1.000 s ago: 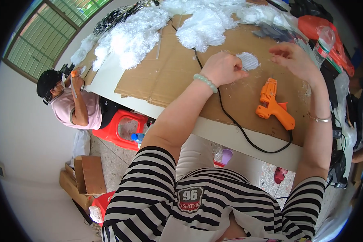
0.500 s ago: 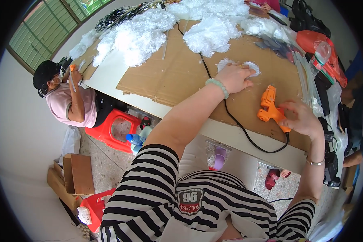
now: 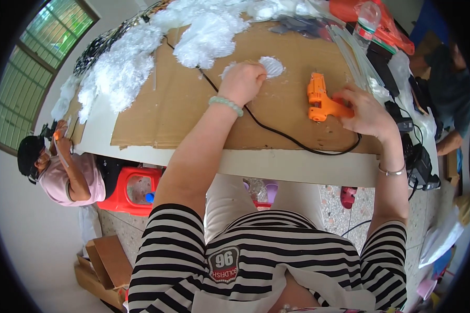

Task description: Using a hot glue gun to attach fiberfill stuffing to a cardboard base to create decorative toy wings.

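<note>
My left hand (image 3: 244, 82) rests on the brown cardboard with its fingers curled together. White pieces show on both sides of it: a round ribbed pad (image 3: 271, 67) by the fingertips and a paler bit partly hidden behind the hand. What lies inside the fingers is hidden. To the right, an orange hot glue gun (image 3: 317, 96) lies on the cardboard, its nozzle end pointing away from me. My right hand (image 3: 364, 112) curves round its handle, thumb on the near side and fingers on the far side. A black cord (image 3: 282, 134) loops from the handle across the cardboard.
Piles of white shiny fringe (image 3: 206, 39) cover the far left. Clear sticks (image 3: 350, 49), a plastic bottle (image 3: 368, 21) and a red bag (image 3: 394, 31) lie at the far right. Black adapters (image 3: 418, 161) hang by the right edge. A co-worker (image 3: 70, 172) sits at left.
My view has shifted, so the table sits differently in the picture. My left hand has gone from lying flat over the white pieces to curled fingers. My right hand has closed round the glue gun's handle.
</note>
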A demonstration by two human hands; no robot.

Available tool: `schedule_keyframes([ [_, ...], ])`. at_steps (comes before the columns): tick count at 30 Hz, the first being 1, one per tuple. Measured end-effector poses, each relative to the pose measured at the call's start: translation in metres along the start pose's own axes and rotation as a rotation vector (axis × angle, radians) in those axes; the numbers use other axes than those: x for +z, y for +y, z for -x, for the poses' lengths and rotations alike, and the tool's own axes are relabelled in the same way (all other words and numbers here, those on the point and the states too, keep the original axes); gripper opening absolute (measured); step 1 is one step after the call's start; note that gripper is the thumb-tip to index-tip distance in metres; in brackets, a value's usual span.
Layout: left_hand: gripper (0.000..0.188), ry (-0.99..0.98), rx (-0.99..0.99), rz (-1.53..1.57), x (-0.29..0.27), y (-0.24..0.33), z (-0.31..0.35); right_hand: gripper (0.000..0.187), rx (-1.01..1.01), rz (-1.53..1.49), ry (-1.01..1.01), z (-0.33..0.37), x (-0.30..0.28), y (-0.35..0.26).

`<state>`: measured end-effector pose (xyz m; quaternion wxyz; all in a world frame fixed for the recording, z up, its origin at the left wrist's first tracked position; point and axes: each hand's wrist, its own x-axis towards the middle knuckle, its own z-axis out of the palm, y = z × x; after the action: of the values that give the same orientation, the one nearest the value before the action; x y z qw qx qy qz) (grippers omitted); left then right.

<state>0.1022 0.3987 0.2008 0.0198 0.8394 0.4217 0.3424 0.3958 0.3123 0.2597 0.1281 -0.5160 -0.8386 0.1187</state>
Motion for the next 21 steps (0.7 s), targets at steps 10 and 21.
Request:
schedule_keyframes([
  [10, 0.024, -0.061, -0.119, 0.02, -0.025, 0.0, 0.01, 0.048, -0.077, 0.127, 0.203, -0.001, -0.012, 0.011],
  [21, 0.007, -0.1, -0.019, -0.238, -0.046, -0.002, 0.036, 0.022, -0.401, 0.252, 0.198, -0.101, 0.036, -0.093],
])
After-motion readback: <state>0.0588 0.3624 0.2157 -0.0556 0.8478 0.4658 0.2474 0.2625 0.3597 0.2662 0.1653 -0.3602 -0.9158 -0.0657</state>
